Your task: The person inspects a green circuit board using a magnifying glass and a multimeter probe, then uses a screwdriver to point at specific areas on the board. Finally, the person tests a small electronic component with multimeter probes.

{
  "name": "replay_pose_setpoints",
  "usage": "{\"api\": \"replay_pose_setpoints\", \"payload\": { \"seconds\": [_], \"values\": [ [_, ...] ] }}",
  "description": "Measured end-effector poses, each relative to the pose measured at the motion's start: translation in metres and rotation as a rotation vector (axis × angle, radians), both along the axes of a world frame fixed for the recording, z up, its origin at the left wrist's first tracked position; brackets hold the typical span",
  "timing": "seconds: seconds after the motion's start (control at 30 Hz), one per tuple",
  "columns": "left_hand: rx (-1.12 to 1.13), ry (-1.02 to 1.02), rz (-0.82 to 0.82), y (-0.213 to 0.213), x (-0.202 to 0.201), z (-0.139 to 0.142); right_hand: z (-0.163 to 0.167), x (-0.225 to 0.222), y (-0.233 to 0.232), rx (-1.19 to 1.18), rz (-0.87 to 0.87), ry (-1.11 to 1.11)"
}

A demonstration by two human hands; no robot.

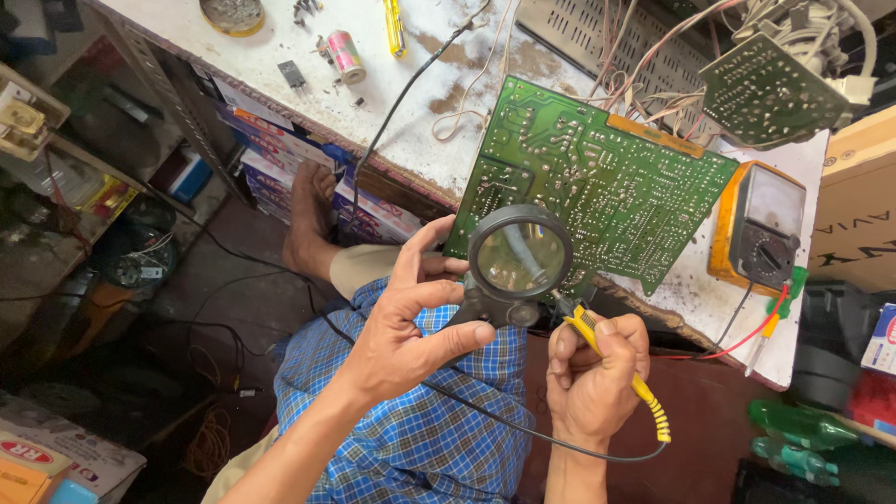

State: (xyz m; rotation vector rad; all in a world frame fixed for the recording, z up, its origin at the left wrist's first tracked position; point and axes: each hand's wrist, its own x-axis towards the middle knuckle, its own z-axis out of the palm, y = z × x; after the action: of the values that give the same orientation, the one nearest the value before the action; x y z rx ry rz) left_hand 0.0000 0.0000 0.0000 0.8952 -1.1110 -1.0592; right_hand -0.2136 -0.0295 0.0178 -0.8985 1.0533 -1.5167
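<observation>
My left hand (406, 322) grips the black handle of a round magnifying glass (519, 257) and holds it over the lower left corner of a large green circuit board (597, 177), which leans on the bench edge. My right hand (597, 378) holds a yellow soldering iron (611, 359) like a pen. Its tip points up to the board's lower edge, right beside the lens. The iron's black cable loops down across my checked blue shirt.
An orange multimeter (758, 229) with red and black leads lies on the white bench (411, 112) to the right. A second green board (765, 89) with a tangle of wires sits behind. Small parts, a tin (231, 14) and a screwdriver (395, 26) lie at the back.
</observation>
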Motion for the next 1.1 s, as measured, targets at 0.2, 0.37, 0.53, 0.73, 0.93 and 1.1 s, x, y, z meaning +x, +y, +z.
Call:
{"api": "replay_pose_setpoints", "payload": {
  "seconds": [0.2,0.37,0.53,0.73,0.93,1.1],
  "values": [
    [-0.017,0.012,0.009,0.0,0.001,-0.005,-0.003,0.001,-0.001,0.06,-0.004,-0.03],
    [-0.038,0.022,0.026,0.001,0.001,-0.008,-0.007,0.006,0.003,-0.016,0.014,-0.014],
    [-0.024,0.004,0.014,0.003,0.002,-0.008,-0.003,0.009,0.005,-0.028,-0.024,0.019],
    [-0.014,0.008,0.013,0.003,0.002,-0.003,-0.002,0.009,0.007,-0.018,-0.016,0.033],
    [0.007,-0.002,-0.001,0.005,0.007,-0.013,-0.004,0.011,0.008,-0.001,-0.044,0.052],
    [0.01,0.0,-0.001,0.004,0.003,0.0,-0.013,-0.014,0.011,-0.037,-0.109,0.015]
  ]
}}
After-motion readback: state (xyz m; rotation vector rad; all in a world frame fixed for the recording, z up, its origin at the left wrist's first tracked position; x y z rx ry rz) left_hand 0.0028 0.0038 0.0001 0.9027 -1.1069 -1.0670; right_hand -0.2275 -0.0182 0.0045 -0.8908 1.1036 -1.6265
